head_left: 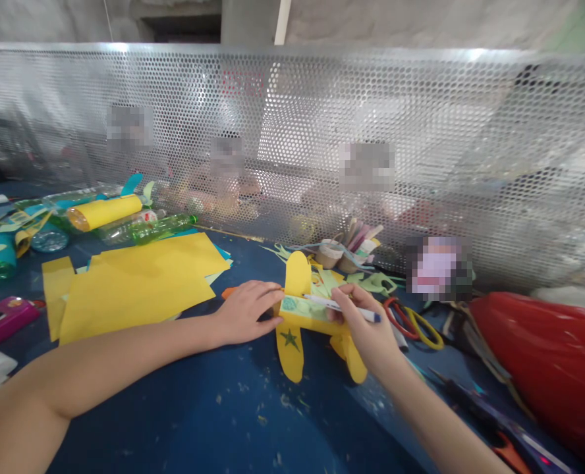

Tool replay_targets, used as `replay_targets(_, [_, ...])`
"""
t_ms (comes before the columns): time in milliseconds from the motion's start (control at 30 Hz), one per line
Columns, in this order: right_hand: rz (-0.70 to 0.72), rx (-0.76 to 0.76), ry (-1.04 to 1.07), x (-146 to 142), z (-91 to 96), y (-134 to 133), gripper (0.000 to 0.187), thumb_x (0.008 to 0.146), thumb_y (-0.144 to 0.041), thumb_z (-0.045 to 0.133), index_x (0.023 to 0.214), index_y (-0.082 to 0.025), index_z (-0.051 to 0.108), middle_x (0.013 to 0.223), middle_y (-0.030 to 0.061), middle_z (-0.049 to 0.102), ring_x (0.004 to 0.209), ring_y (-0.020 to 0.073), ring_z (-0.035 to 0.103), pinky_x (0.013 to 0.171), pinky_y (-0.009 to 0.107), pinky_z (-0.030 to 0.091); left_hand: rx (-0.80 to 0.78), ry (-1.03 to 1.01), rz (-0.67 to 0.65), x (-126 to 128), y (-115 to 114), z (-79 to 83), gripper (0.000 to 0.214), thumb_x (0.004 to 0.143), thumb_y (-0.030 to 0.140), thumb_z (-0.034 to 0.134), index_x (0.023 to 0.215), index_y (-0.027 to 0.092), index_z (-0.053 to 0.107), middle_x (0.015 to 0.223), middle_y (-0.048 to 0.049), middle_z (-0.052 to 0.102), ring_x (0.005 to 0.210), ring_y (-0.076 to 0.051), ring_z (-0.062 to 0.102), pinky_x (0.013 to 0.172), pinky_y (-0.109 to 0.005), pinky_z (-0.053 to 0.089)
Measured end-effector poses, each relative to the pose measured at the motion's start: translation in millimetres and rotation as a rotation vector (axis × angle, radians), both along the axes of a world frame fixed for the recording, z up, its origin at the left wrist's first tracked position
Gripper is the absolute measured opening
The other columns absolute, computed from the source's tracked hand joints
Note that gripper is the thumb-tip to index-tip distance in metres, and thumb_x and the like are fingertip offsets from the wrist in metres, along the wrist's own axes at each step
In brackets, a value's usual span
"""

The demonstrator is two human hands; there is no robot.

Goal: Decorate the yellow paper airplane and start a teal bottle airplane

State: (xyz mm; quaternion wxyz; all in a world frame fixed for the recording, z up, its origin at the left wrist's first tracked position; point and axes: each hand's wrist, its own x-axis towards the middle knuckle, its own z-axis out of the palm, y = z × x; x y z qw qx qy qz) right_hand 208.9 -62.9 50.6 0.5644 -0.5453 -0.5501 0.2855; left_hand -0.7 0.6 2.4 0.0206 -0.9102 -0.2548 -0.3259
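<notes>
On a blue table (198, 408), a left hand (246, 313) closes its fingers round one end of a yellow paper plane (300, 316). The right hand (369, 336) grips a pen (342, 307), its tip apparently resting on the plane's top. Yellow paper sheets (134, 283) lie nearby.

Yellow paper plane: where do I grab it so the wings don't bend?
Hold the yellow paper plane by its thick body, coming from the left end, where the left hand steadies it. The thin flat wings stick out on both sides and would likely crease. The right hand with its pen is busy at the other end.
</notes>
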Motion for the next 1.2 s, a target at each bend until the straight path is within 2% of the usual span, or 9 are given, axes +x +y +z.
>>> replay_targets(200, [0.008, -0.017, 0.013, 1.2, -1.2, -1.4, 0.028, 0.075, -0.048, 0.061, 0.065, -0.023, 0.051, 0.049, -0.0036, 0.055, 0.049, 0.0131, 0.047, 0.05, 0.024, 0.038, 0.004, 0.003, 0.003, 0.2, 0.8, -0.9, 0.038, 0.086, 0.041, 0.052, 0.117, 0.02, 0.051, 0.123, -0.0084, 0.056, 0.111, -0.024, 0.052, 0.096, -0.041, 0.042])
replay_targets(367, [-0.027, 0.029, -0.014, 3.8, -4.5, 0.4, 0.025, 0.078, -0.045, 0.06, 0.07, -0.023, 0.051, 0.05, -0.0035, 0.057, 0.049, 0.0128, 0.045, 0.05, 0.024, 0.035, 0.001, -0.009, -0.005, 0.5, 0.6, -0.7, 0.037, 0.086, 0.04, 0.052, 0.117, 0.019, 0.051, 0.123, -0.0088, 0.055, 0.112, -0.024, 0.051, 0.096, -0.041, 0.042])
replay_targets(600, [-0.07, 0.066, -0.069, 1.0, -2.2, -1.2, 0.033, 0.078, -0.04, 0.058, 0.055, -0.023, 0.042, 0.044, -0.0041, 0.05, 0.044, 0.0117, 0.041, 0.047, 0.025, 0.033, -0.014, -0.004, -0.009, 0.1, 0.6, -0.4, 0.036, 0.086, 0.04, 0.052, 0.116, 0.02, 0.051, 0.123, -0.0082, 0.055, 0.112, -0.024, 0.051, 0.095, -0.041, 0.042])
replay_targets(867, [-0.027, 0.056, -0.094, 1.0, -4.2, -1.7, 0.03, 0.078, -0.035, 0.056, 0.055, -0.023, 0.041, 0.043, -0.0045, 0.049, 0.043, 0.012, 0.042, 0.047, 0.026, 0.032, 0.005, -0.008, -0.011, 0.5, 1.5, -2.2, 0.036, 0.086, 0.04, 0.052, 0.116, 0.021, 0.05, 0.123, -0.0079, 0.055, 0.113, -0.023, 0.05, 0.095, -0.041, 0.042])
replay_targets(1200, [-0.041, 0.045, -0.118, -1.4, -1.1, -3.4, 0.029, 0.078, -0.033, 0.055, 0.055, -0.024, 0.04, 0.043, -0.004, 0.051, 0.044, 0.0127, 0.044, 0.048, 0.026, 0.034, 0.003, 0.001, -0.002, 0.6, 0.8, -1.0, 0.037, 0.086, 0.04, 0.051, 0.117, 0.021, 0.05, 0.123, -0.0083, 0.055, 0.112, -0.023, 0.051, 0.095, -0.041, 0.042])
